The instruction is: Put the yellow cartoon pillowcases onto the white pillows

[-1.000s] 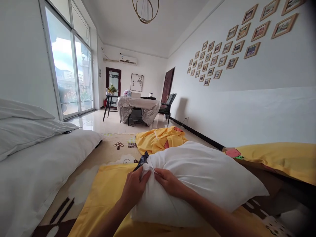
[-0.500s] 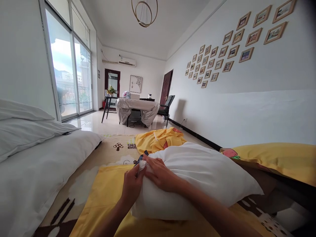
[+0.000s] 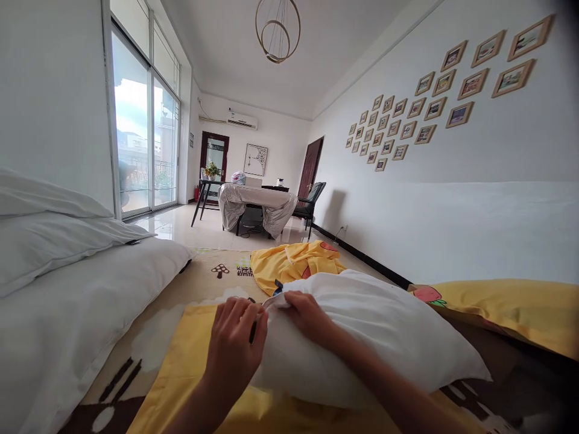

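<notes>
A plump white pillow [image 3: 380, 331] lies in front of me, partly on a flat yellow cloth [image 3: 181, 355]. My left hand [image 3: 237, 337] pinches the pillow's near-left corner. A small dark piece shows between its thumb and fingers, too hidden to name. Close beside it, my right hand [image 3: 310, 316] grips the same edge, thumb and fingers closed on the white fabric. A thin strip of that edge is stretched between both hands. Just beyond the fingertips, a dark blue tag-like strip [image 3: 278, 288] sticks up.
Large white pillows [image 3: 90, 301] are stacked at left. A crumpled yellow cloth [image 3: 289, 262] lies on the patterned rug [image 3: 208, 271] ahead. At right rests a yellow pillow [image 3: 502, 304] with a strawberry-like print. Farther back stand a covered table [image 3: 256, 193] and a black chair [image 3: 312, 202].
My hands have moved slightly apart, drawing the pillow's edge out between them. The left hand has turned so its back faces up. The camera view has shifted a little.
</notes>
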### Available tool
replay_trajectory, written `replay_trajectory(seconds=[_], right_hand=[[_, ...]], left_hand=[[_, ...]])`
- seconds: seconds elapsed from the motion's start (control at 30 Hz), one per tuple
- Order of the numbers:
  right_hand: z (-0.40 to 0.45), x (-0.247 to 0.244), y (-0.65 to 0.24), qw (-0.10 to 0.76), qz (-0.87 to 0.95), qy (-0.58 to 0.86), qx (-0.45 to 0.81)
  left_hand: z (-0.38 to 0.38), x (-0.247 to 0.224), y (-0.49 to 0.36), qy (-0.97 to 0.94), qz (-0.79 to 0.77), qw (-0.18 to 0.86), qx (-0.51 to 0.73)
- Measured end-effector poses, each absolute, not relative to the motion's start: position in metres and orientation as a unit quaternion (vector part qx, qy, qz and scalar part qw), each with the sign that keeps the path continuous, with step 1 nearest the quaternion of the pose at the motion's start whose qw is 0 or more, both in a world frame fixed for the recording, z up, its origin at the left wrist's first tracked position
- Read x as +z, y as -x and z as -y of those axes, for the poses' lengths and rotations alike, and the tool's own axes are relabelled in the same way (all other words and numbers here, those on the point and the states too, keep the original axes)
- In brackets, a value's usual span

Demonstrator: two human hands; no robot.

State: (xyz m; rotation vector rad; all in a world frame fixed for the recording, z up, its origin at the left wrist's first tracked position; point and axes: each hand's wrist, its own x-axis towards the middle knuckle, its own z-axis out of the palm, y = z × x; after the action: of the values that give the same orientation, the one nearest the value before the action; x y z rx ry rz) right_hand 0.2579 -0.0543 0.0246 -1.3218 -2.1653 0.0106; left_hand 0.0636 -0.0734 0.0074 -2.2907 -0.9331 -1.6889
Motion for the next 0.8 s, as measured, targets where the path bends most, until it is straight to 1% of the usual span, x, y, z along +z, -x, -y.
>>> replay_trajectory(seconds=[0.13,0.23,0.3,0.37,0.47,0.53,0.67,0.8], right_hand=[[0.056,0.059,-0.275,0.334,0.788,0.517,-0.013],[0.07,0.081,-0.289,0.352,0.77,0.532,-0.029],[0.08,0.09,-0.297,0.359,0.759,0.541,-0.04],[0.09,0.096,-0.301,0.361,0.752,0.55,-0.049],[0.099,0.1,-0.301,0.357,0.751,0.553,-0.051],[0.101,0.101,-0.3,0.359,0.753,0.55,-0.047],[0.102,0.1,-0.299,0.368,0.748,0.551,-0.048],[0.101,0.096,-0.299,0.366,0.755,0.543,-0.031]], left_hand=[[0.075,0.015,-0.052,0.823,0.281,-0.103,-0.482],[0.071,0.011,-0.059,0.855,0.239,-0.176,-0.425],[0.067,0.007,-0.067,0.876,0.199,-0.189,-0.397],[0.064,0.002,-0.073,0.89,0.182,-0.169,-0.383],[0.062,-0.004,-0.08,0.889,0.207,-0.117,-0.391],[0.061,-0.006,-0.081,0.88,0.224,-0.115,-0.403],[0.062,-0.007,-0.077,0.884,0.206,-0.162,-0.388],[0.059,-0.011,-0.076,0.881,0.216,-0.24,-0.347]])
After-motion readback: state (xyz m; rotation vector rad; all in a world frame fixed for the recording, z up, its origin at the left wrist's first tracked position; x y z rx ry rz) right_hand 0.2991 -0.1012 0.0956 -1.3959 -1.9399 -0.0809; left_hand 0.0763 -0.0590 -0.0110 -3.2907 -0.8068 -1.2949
